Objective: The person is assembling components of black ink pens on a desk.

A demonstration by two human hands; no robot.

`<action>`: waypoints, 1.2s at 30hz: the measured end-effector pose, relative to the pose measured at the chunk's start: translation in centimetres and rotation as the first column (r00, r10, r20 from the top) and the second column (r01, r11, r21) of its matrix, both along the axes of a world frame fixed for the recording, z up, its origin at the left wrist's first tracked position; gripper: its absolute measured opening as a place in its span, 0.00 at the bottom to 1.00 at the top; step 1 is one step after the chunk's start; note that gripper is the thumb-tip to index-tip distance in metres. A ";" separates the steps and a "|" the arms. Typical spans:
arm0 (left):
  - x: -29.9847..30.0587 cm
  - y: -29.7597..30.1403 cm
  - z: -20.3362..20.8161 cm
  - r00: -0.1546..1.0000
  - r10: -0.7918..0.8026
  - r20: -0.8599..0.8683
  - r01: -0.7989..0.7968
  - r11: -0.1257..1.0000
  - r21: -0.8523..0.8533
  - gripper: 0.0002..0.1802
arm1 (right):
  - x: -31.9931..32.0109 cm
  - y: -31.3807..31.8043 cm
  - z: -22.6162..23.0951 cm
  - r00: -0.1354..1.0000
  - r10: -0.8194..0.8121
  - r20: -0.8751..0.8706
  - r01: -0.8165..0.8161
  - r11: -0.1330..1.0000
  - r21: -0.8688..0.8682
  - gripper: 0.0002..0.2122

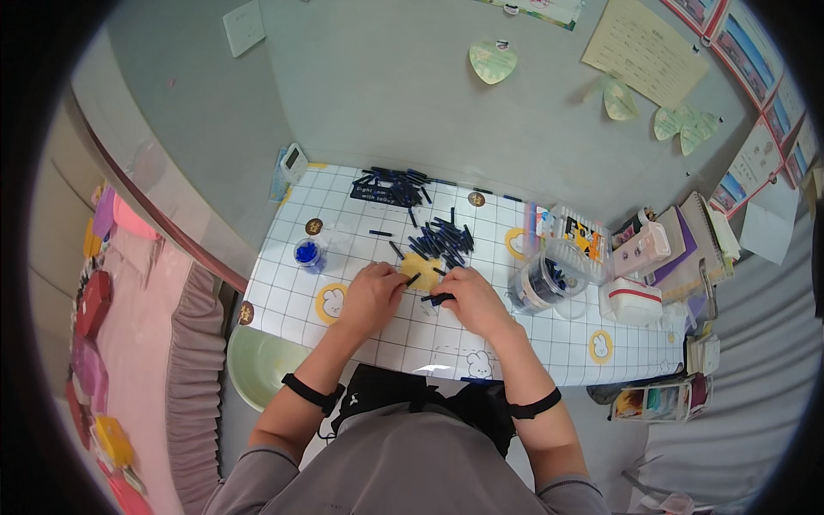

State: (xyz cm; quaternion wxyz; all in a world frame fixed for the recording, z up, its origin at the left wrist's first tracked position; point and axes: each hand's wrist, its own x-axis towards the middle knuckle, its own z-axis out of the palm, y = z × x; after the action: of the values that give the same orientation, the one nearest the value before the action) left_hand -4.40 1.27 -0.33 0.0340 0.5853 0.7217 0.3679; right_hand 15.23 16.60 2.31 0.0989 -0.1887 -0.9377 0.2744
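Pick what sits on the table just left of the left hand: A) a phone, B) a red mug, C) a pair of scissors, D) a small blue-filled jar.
D: a small jar with blue contents stands on the white grid table, to the left of the left hand; none of the other three things appears there.

Looking steeply down from head height, from a single fisheye view worn on the head. Facing forward and down onto a white gridded table, with the wall rising toward twelve o'clock. Sitting close: own torso filling the six o'clock edge, forearms entering from five and seven o'clock, left hand and right hand meeting near the centre. Bending straight edges toward the rim, dark corners ringing the circle. Taking in a bed edge at nine o'clock, shelves of clutter at three o'clock.
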 end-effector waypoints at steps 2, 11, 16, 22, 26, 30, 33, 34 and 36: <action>0.4 0.4 0.1 1.000 -0.020 -0.006 0.020 1.000 0.001 0.08 | 0.1 0.3 -0.2 1.000 0.017 -0.004 -0.017 1.000 -0.010 0.14; 1.7 1.2 -0.3 0.994 -0.113 0.006 0.113 0.994 0.008 0.10 | 0.2 0.8 -0.6 0.998 0.018 -0.059 -0.021 0.999 -0.046 0.14; 1.6 1.0 -0.2 0.993 -0.113 -0.022 0.113 0.994 0.010 0.09 | 0.5 0.5 -0.5 0.997 -0.020 -0.070 0.013 0.994 -0.105 0.15; 2.0 0.8 0.5 0.986 -0.128 0.104 0.130 0.991 -0.012 0.09 | 0.8 0.6 -1.1 0.985 -0.048 -0.167 0.020 0.987 -0.160 0.17; 2.5 0.5 0.7 0.985 -0.138 0.105 0.140 0.990 -0.019 0.11 | 0.8 0.3 -1.1 0.982 -0.082 -0.170 0.048 0.979 -0.196 0.18; 2.7 0.1 1.8 0.976 -0.168 0.136 0.182 0.978 -0.102 0.14 | 1.6 0.2 -1.5 0.958 -0.070 -0.280 0.096 0.992 0.081 0.20; 2.7 0.2 1.6 0.973 -0.181 0.140 0.196 0.975 -0.102 0.15 | 2.0 -0.3 -1.4 0.961 -0.183 -0.207 0.186 0.983 -0.007 0.23; 2.7 0.3 1.5 0.973 -0.178 0.149 0.195 0.975 -0.109 0.15 | 2.1 -0.6 -1.2 0.961 -0.183 -0.208 0.186 0.983 -0.008 0.23; 2.7 0.6 1.1 0.980 -0.145 0.138 0.163 0.978 -0.132 0.16 | 1.9 -1.6 -0.3 0.943 -0.330 -0.047 0.322 0.938 -0.126 0.25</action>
State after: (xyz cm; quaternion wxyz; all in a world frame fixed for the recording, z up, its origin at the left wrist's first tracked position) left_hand -1.70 1.86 0.80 0.1502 0.6110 0.6950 0.3480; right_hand 17.16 14.96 1.97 0.1634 -0.3375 -0.8721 0.3144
